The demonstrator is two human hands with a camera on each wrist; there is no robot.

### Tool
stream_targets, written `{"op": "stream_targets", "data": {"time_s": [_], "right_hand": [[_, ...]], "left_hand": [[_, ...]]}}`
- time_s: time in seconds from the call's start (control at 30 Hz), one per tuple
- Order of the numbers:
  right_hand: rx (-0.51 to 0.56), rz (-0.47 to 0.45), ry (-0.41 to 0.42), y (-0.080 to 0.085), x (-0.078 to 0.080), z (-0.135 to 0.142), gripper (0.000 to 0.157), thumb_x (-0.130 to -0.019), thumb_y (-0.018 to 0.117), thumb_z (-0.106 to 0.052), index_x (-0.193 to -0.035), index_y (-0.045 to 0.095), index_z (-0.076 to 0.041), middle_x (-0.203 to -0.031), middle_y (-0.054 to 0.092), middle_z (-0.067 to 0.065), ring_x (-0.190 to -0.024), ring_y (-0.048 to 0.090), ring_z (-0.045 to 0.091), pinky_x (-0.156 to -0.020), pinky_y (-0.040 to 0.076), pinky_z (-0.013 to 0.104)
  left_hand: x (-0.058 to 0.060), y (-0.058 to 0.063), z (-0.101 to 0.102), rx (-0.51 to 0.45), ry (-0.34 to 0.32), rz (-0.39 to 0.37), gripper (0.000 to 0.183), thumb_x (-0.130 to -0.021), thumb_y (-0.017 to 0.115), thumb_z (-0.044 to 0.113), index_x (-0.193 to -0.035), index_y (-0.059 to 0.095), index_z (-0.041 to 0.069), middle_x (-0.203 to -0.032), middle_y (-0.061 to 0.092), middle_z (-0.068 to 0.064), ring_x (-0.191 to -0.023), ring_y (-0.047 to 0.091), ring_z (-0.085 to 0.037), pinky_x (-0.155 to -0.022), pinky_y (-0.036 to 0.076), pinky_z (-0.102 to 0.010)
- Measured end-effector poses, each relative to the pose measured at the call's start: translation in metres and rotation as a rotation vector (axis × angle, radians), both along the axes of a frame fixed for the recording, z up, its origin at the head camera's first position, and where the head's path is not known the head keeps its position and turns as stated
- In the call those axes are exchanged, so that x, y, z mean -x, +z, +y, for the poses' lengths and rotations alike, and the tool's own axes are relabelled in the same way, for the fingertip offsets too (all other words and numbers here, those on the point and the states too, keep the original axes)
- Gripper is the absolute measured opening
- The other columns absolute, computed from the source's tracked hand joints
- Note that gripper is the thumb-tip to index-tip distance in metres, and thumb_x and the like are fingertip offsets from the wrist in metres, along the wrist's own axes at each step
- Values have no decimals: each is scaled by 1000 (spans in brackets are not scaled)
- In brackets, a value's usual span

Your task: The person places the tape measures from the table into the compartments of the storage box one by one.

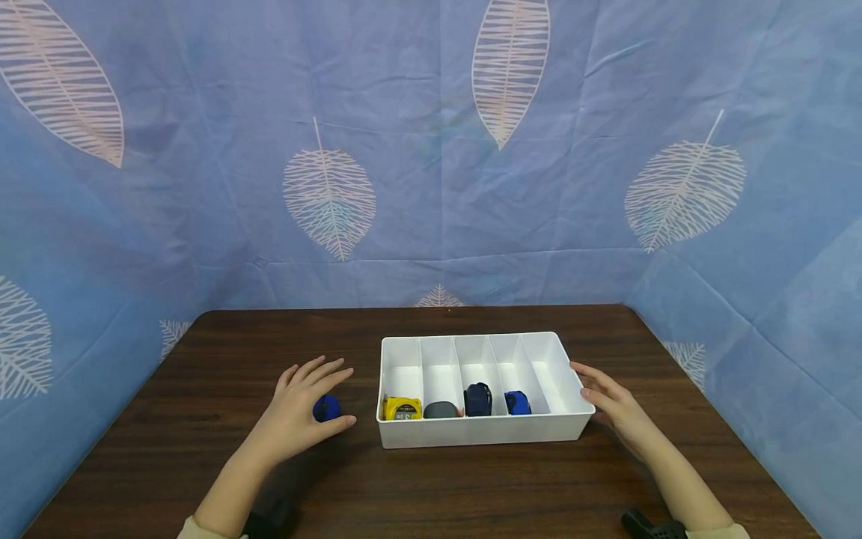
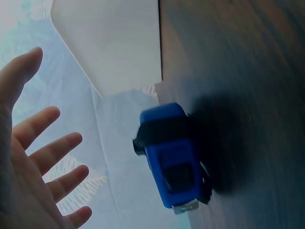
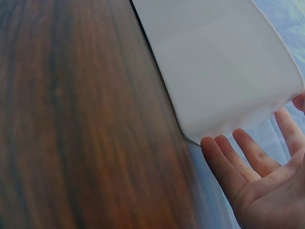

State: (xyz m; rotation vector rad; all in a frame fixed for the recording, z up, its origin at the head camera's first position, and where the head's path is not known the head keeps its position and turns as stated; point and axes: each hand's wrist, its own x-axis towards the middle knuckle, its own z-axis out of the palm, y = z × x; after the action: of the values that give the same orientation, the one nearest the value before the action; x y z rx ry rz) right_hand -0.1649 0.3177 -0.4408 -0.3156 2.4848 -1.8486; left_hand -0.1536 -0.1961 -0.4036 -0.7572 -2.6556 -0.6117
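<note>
A blue and black tape measure [image 2: 174, 157] with a metal hook at its end stands on the table. Over it my left hand [image 1: 299, 412] spreads its fingers, apart from it in the left wrist view. The hand partly covers it in the head view. To the right is a white divided box [image 1: 485, 430]. Along its front wall lie a yellow tape measure [image 1: 402, 409], a grey rounded thing [image 1: 441, 409], a dark blue tape measure [image 1: 478, 400] and a bright blue one [image 1: 518, 403], each in its own compartment. My right hand [image 1: 616, 408] rests its fingertips against the box's right end.
The dark brown wooden table [image 1: 498, 494] ends at the back against a blue cloth [image 1: 417, 187] printed with pale leaves. Thin white dividers [image 1: 498, 374] split the box crosswise. Black straps [image 1: 653, 528] show near the wrists.
</note>
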Motion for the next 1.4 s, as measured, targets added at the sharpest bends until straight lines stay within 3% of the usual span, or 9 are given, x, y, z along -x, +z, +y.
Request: {"op": "stream_targets", "data": {"time_s": [0.37, 0.8, 1.1, 1.4], "right_hand": [[-1, -4, -8, 0, -1, 0, 52, -100, 49, -17, -145, 32, 2, -135, 38, 35, -100, 58, 8, -81, 49, 48], [8, -2, -4, -2, 0, 1, 51, -100, 49, -17, -145, 33, 1, -135, 39, 35, -101, 58, 9, -81, 49, 47], [0, -3, -6, -1, 0, 1, 52, -100, 49, -17, -145, 32, 1, -135, 39, 35, -101, 58, 8, -82, 49, 48], [5, -7, -7, -1, 0, 0, 52, -100, 49, -17, -145, 32, 1, -135, 38, 35, -101, 57, 8, -81, 49, 47]], "left_hand": [[7, -9, -13, -27, -31, -79, 75, -76, 79, 42, -140, 50, 16, -147, 40, -9, -136, 26, -37, -99, 12, -70], [11, -16, -24, -89, -30, -230, 83, -73, 82, 41, -143, 46, 15, -148, 39, -11, -134, 29, -44, -96, 13, -74], [12, -22, -32, -120, -53, -335, 88, -72, 83, 40, -146, 42, 14, -148, 38, -16, -132, 33, -44, -94, 20, -75], [17, -25, -39, -186, -62, -461, 90, -73, 83, 35, -147, 39, 10, -148, 35, -19, -131, 33, -47, -95, 32, -67]]}}
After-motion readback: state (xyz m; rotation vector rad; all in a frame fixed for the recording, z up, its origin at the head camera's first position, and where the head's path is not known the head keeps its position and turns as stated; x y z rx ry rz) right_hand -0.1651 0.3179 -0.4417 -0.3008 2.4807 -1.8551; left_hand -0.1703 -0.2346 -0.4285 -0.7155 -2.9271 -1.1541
